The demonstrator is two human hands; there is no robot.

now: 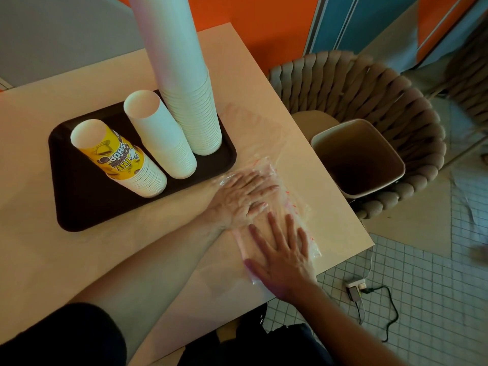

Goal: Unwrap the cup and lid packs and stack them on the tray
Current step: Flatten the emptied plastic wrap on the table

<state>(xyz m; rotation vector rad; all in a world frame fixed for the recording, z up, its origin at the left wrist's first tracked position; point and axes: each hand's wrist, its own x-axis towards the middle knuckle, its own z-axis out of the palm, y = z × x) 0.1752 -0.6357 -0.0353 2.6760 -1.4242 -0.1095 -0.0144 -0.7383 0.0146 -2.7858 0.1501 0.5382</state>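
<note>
Tray (79, 215): three inverted cup stacks (169, 138). Tabletop (52, 260): clear plastic wrapper (295, 207), left hand (240, 199) and right hand (282, 254) pressing flat, fingers straight.

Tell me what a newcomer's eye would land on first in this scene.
First, the tall white cup stack rising out of the top of the frame from the far right corner of the dark tray, with a shorter white stack and a yellow printed stack to its left. Next, the left hand and right hand, both flat on a clear plastic wrapper near the table's right edge.
</note>
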